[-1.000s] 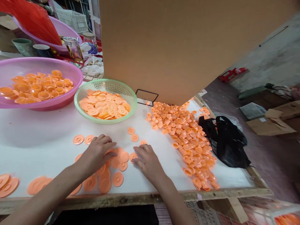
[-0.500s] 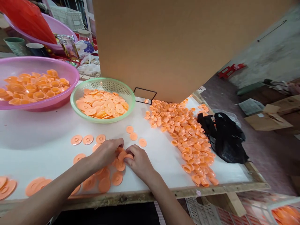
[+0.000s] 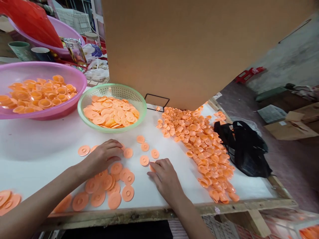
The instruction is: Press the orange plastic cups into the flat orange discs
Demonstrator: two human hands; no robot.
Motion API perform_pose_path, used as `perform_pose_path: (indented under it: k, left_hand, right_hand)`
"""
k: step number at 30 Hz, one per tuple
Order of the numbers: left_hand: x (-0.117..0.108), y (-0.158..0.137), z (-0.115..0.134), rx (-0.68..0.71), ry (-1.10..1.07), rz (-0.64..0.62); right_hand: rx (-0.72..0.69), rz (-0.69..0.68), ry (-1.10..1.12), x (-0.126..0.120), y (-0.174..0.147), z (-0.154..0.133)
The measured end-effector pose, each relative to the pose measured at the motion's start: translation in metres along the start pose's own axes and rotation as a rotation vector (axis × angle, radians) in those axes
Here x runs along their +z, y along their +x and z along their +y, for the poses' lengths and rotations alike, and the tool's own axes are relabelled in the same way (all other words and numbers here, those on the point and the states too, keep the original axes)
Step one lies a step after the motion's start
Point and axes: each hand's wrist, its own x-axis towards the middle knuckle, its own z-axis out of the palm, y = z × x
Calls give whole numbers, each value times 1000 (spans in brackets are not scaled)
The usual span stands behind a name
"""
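Orange plastic discs with small raised rings lie spread over the white tabletop, several of them overlapping in a loose pile (image 3: pixel 113 186) near the front edge. My left hand (image 3: pixel 103 156) is over the upper left of this pile, palm down with fingers stretched out; its fingertips touch or cover a disc beside a bare disc (image 3: pixel 128 153). To the right, my right hand (image 3: pixel 165 179) has thumb and fingers around another disc (image 3: pixel 153 167), which is partly covered. One flat disc (image 3: pixel 144 160) lies just beyond those fingertips, among several spaced-out ones.
A green strainer basket (image 3: pixel 82 116) holds more discs. Beside it stands a pink basin (image 3: pixel 82 81) of orange cup-shaped parts. More such parts form a long heap (image 3: pixel 201 142) on the right, next to a black bag (image 3: pixel 246 149). A large cardboard box (image 3: pixel 169 49) blocks the back.
My hands have moved apart from the pile: the left up and leftward, the right to the right with a disc. More discs now lie singly between them. The view has shifted slightly.
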Motion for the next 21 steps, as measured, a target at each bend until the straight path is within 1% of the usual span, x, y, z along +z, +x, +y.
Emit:
perform_pose_path:
  k: [2,3,4,6,8,10,11,13,15,17,19,21]
  left_hand:
    - [-7,-14,-4,-109,24,107]
    - [-10,-19,-4,-152,39,135]
    - [-11,-23,-3,-179,49,134]
    - [-10,-27,5,-193,50,52]
    - [-6,-26,17,-189,48,-77]
    - [0,-23,28,-209,54,-172]
    - [2,-21,31,-229,54,-195]
    - [6,-20,34,-263,41,-205]
    - [7,-22,33,-281,18,-194]
    - [7,-26,29,-293,-18,-174]
    - [8,-28,25,-341,-81,-133]
    - [10,-26,23,-431,-165,-61]
  right_hand:
    - [30,30,99,1,0,-7]
    - [33,21,138,2,1,-13]
    - [31,-8,169,4,4,-20]
    - [26,-102,207,9,10,-36]
    - [52,-176,227,15,16,-50]
    - [101,-204,264,21,18,-58]
    - [132,-203,295,23,18,-59]
    - [201,-198,388,25,16,-55]
    - [276,-194,489,22,10,-44]
    - [333,-187,529,16,3,-31]
    - [374,-146,475,10,-2,-22]
    - [376,-88,376,8,-1,-22]
